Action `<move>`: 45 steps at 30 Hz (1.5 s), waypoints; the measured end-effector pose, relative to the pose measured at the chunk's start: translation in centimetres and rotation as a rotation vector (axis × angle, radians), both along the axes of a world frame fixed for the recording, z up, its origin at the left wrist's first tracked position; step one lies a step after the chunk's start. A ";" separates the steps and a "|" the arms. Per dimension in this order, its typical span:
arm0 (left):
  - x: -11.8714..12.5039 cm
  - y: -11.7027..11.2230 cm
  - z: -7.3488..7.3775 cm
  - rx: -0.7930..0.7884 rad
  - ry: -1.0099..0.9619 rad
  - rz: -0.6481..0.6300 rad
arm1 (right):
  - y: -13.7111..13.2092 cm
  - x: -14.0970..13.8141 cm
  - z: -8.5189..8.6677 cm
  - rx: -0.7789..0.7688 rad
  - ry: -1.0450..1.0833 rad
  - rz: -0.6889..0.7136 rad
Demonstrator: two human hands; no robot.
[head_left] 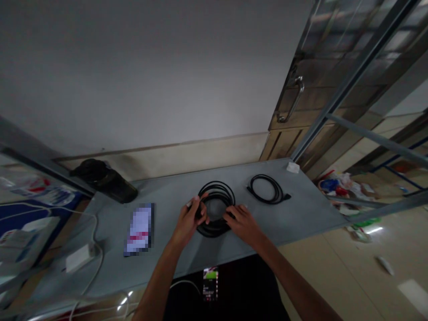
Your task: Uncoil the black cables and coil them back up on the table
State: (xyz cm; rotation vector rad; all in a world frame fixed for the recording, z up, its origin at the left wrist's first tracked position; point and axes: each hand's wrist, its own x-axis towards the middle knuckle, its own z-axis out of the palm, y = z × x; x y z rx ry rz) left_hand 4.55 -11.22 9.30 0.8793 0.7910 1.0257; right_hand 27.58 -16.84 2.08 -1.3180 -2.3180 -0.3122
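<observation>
We see the black cable coil [214, 231] near the middle of the grey table [301, 218], where the left hand [194, 213] pinches its left side between thumb and fingers, and the right hand [241, 218] curls its fingers over its right side. We judge it rather light, springy and not fragile, with smooth loops which may slide apart, so it is better that we grip all strands together at 2 opposite sides; the smaller coil [277, 192] rests apart, to the right.
</observation>
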 end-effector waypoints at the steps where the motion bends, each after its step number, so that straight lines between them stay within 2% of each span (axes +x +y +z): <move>1: 0.0 0.6 -0.6 0.026 0.014 0.016 | 0.6 0.2 -0.5 0.021 0.017 0.014; 5: -0.1 2.5 -3.1 0.135 0.116 0.081 | 1.9 0.7 -2.0 0.111 0.120 0.052; 8: 0.0 3.1 -4.1 0.180 0.182 0.103 | 1.8 0.7 -2.4 0.112 0.183 0.034; 13: 0.2 2.5 -4.6 0.238 0.244 0.170 | 1.6 0.7 -2.5 0.082 0.225 0.007; 19: -0.2 1.7 -5.6 0.225 0.223 0.212 | 1.7 0.9 -3.1 0.070 0.279 -0.003; 24: -0.3 1.6 -6.1 0.221 0.231 0.245 | 1.7 0.9 -3.1 0.147 0.282 -0.053; 32: -0.1 1.0 -6.9 0.479 0.594 0.484 | 1.8 0.6 -2.0 0.075 0.328 -0.037; 36: -0.2 1.2 -7.5 0.485 0.670 0.571 | 1.8 0.6 -1.8 -0.022 0.369 0.032; 41: -0.5 1.9 -8.6 0.539 0.814 0.654 | 1.8 0.8 -1.8 -0.092 0.363 0.055; 45: -0.7 2.4 -8.9 0.619 0.963 0.658 | 1.8 0.7 -1.8 -0.130 0.390 0.044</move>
